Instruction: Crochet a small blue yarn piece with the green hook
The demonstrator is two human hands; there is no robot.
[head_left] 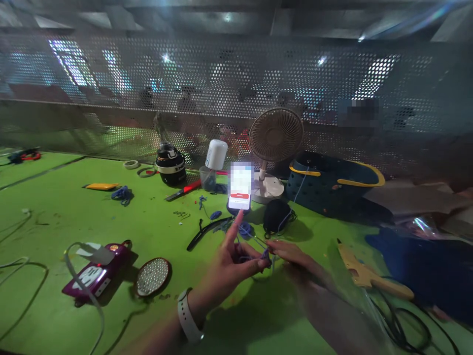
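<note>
My left hand point(232, 261), with a white watch band on the wrist, has its index finger raised and thumb and other fingers pinched on blue yarn point(254, 244). My right hand point(291, 254) meets it from the right, fingertips closed on the same blue yarn at a small knot or stitch. The strand runs up to a small blue yarn clump point(244, 229) on the green table point(111, 222). A phone point(240, 190) stands propped just beyond my hands. A dark yarn ball point(276, 216) lies to its right.
A small desk fan point(275, 148), a navy basket with yellow trim point(328, 185), a white-capped cup point(214, 165), a dark round device point(170, 165), a purple gadget point(96, 271), a round mesh disc point(152, 277), a black hanger point(207, 231), and cables lie around. A perforated metal screen backs the table.
</note>
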